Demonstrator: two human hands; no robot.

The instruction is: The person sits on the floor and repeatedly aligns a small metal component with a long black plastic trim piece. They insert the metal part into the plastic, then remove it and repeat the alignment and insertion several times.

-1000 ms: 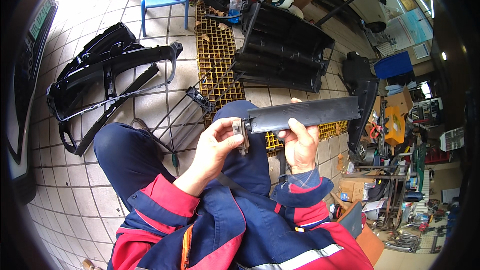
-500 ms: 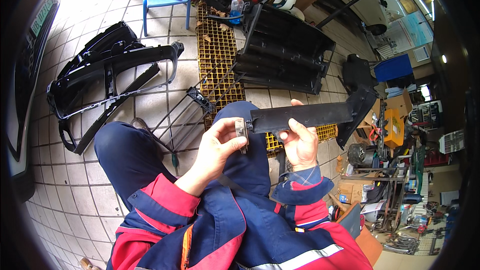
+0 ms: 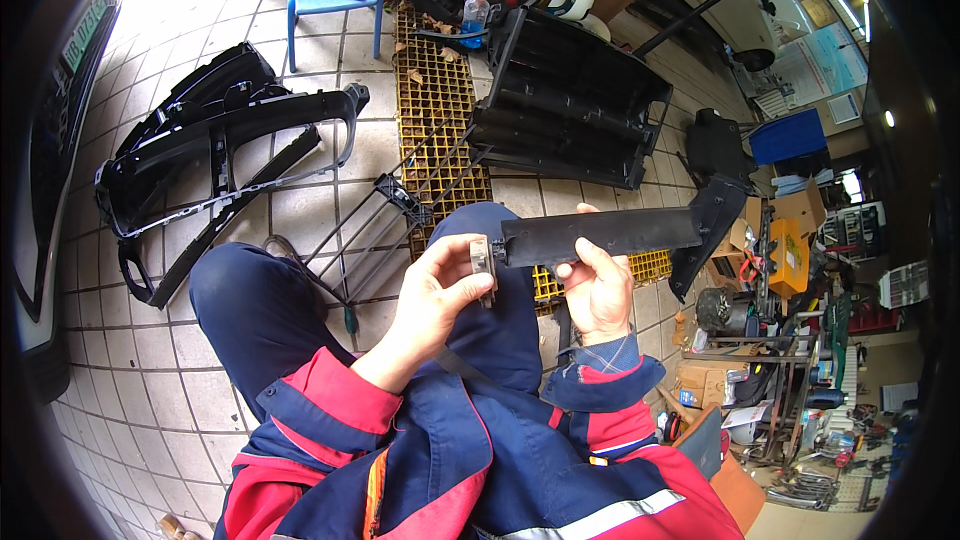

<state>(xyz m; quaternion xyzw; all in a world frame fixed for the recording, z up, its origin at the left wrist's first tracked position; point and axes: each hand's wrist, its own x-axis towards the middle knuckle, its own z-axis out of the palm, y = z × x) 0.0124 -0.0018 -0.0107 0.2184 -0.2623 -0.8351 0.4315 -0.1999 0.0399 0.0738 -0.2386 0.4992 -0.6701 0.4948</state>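
Observation:
My right hand (image 3: 600, 290) grips a long flat black plastic panel (image 3: 610, 236) from below, thumb on its near face and fingertips showing past its far edge. At the panel's right end a wider black piece (image 3: 708, 235) slants across it. In my left hand (image 3: 437, 285) is a small greyish block-shaped part (image 3: 483, 258), pinched between thumb and fingers at the panel's left end. A small dark fitting lies between the block and the panel; whether they are joined I cannot tell. Both hands are above my bent right knee.
Large black car trim frames (image 3: 220, 155) lie on the tiled floor at left. A ribbed black panel (image 3: 570, 100) and a thin black rod frame (image 3: 400, 195) stand ahead, near yellow floor grating (image 3: 435, 100). A blue chair (image 3: 337, 0) bears a phone. Cluttered shelves (image 3: 780, 350) line the right side.
The black panel's right end has dipped and shifted slightly left, and my right hand has moved a little with it. My left hand keeps its hold in place.

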